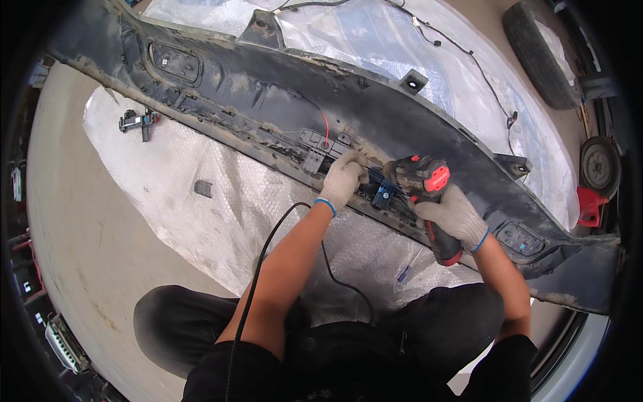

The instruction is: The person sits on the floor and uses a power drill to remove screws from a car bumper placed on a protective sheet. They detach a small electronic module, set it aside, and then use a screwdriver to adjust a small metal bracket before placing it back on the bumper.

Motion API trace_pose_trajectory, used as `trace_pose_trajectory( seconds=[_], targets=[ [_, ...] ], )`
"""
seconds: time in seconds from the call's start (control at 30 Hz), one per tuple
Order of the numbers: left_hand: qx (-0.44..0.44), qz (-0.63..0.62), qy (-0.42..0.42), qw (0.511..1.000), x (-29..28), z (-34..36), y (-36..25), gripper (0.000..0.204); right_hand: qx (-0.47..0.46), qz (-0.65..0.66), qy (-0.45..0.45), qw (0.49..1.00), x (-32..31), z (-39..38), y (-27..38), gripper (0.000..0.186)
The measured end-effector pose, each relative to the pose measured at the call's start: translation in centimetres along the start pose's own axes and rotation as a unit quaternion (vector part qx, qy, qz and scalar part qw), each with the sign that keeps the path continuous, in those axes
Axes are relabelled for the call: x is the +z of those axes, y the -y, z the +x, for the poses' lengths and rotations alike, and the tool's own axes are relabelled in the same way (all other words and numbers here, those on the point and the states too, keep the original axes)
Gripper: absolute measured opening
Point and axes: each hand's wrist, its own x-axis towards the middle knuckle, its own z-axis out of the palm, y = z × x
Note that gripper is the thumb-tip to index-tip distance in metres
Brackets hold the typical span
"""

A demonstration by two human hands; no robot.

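Observation:
A long, dirty black plastic bumper [455, 151] lies hollow side up across the view. My right hand [455, 214], in a knit glove, grips a red and black cordless driver [435, 177] over a black mounting strip [402, 208] with a dark blue bracket [383, 194]. My left hand [345, 177], gloved too, has its fingers curled on the strip just left of the driver; what they hold is hidden. A grey plate [313, 159] with a red wire [327, 127] sits above and left of it.
White padded sheet [174, 194] lies under the bumper, with a small black part [138, 122] and loose piece [203, 188] on it. Cabling [469, 55] runs behind. A tire [536, 53], small wheel [596, 167] and red object [589, 208] are at right. My knees [171, 321] are below.

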Motion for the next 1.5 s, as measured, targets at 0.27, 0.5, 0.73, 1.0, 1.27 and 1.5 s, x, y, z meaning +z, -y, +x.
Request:
trace_pose_trajectory(
  seconds=[0.27, 0.5, 0.73, 1.0, 1.27, 1.5],
  targets=[
    [-0.082, -0.331, 0.133, 0.931, -1.6, 0.8, -1.9, 0.034, -0.179, 0.004, -0.007, 0.984, 3.0, 1.7, -5.5, 0.037],
    [-0.051, -0.349, 0.175, 0.919, -2.2, 1.4, -0.4, 0.038, -0.203, -0.09, -0.039, 0.974, 3.9, 1.9, -5.3, 0.038],
    [-0.066, -0.373, 0.164, 0.911, -2.1, 1.7, 0.2, 0.035, -0.186, -0.07, -0.027, 0.98, 3.9, 2.0, -4.3, 0.032],
    [-0.068, -0.353, 0.13, 0.924, -1.6, 1.4, -0.5, 0.036, -0.188, -0.085, -0.021, 0.978, 3.8, 2.6, -5.8, 0.036],
    [-0.063, -0.357, 0.136, 0.922, -1.9, 1.7, 0.1, 0.036, -0.191, -0.16, -0.031, 0.968, 3.9, 2.4, -5.1, 0.04],
    [-0.072, -0.349, 0.131, 0.925, -1.5, 1.6, -0.5, 0.033, -0.175, -0.164, -0.032, 0.97, 3.8, 2.6, -5.6, 0.038]
  ],
)
